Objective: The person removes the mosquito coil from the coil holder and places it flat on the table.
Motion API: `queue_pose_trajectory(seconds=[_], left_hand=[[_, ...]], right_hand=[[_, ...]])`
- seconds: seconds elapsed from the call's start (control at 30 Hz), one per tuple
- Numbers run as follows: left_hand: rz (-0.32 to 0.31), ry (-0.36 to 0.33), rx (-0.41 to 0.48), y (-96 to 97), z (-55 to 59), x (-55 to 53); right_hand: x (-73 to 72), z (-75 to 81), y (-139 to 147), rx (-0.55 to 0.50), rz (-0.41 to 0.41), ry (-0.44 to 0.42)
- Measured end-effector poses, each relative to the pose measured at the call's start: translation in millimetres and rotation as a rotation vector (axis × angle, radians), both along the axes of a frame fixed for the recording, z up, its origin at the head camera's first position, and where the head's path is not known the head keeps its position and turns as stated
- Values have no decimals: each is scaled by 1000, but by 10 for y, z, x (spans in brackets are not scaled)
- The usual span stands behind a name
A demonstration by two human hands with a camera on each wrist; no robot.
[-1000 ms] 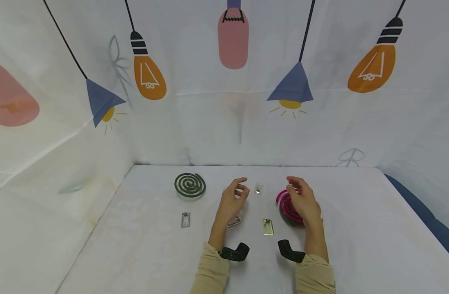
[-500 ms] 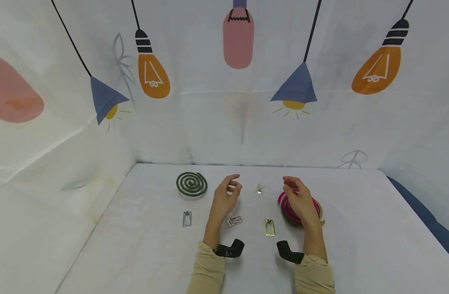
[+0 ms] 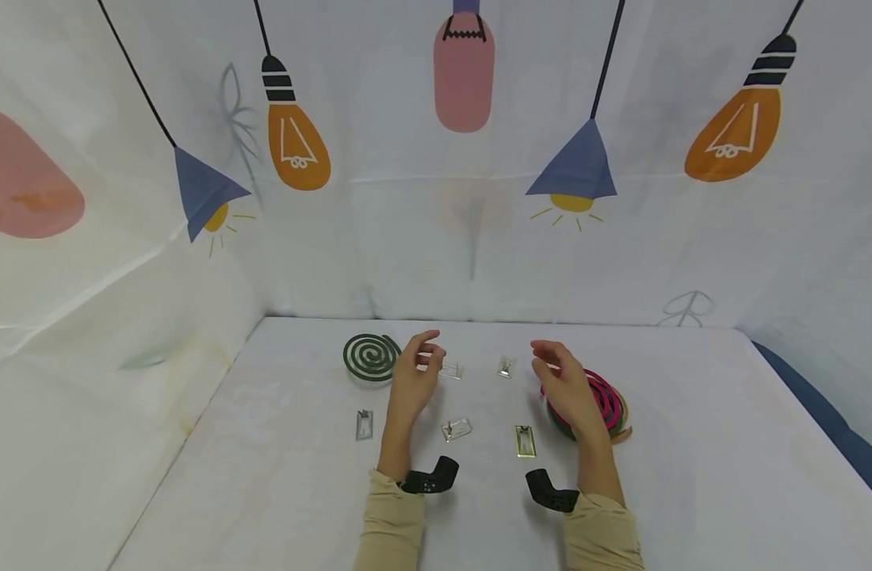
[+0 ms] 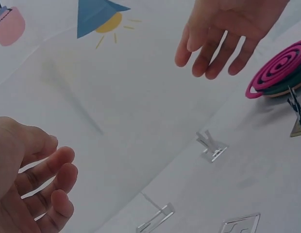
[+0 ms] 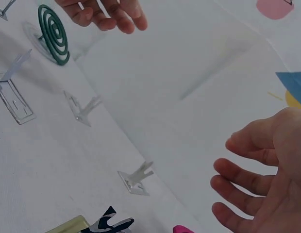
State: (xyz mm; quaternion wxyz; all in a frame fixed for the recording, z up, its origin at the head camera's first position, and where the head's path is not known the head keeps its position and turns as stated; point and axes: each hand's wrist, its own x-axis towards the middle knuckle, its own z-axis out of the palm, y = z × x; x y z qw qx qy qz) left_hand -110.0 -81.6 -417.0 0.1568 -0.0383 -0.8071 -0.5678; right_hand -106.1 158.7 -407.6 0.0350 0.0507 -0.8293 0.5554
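Note:
My left hand hovers above the table, fingers loosely bent and holding nothing, its fingertips close to the right side of a green mosquito coil. In the right wrist view that coil looks raised off the tabletop. Loosely bent and also holding nothing, my right hand hovers beside a stack of coils, with a pink mosquito coil on top and dark green and tan ones beneath. The hand and forearm hide the stack's left part. Between the hands lie thin metal coil stands, including a gold stand and a silver stand.
Another silver stand lies left of the left forearm. Two more, a back stand and a partly covered stand, are near the table's far edge. Behind the white table hangs a white cloth printed with lamps.
The left hand has moved left toward the green coil, uncovering stands between the hands. The right hand has shifted slightly left, so more of the coil stack shows.

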Motion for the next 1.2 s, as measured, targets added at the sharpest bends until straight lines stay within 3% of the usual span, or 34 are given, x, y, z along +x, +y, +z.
queue_pose_trajectory(seconds=[0.23,0.73,0.9,1.2], left_hand=[[56,14,31,-155,11,-10],[279,107,68,-518,118,70],[398,204,124,-621,125,102],[637,236,189,-836,76,143]], right_hand=[[-21,-20,-116,29,29,42],[8,-13,-452,116,115,105],[-3,-12,-582,117,156,119],[-15,-46,-846,118,208,122]])
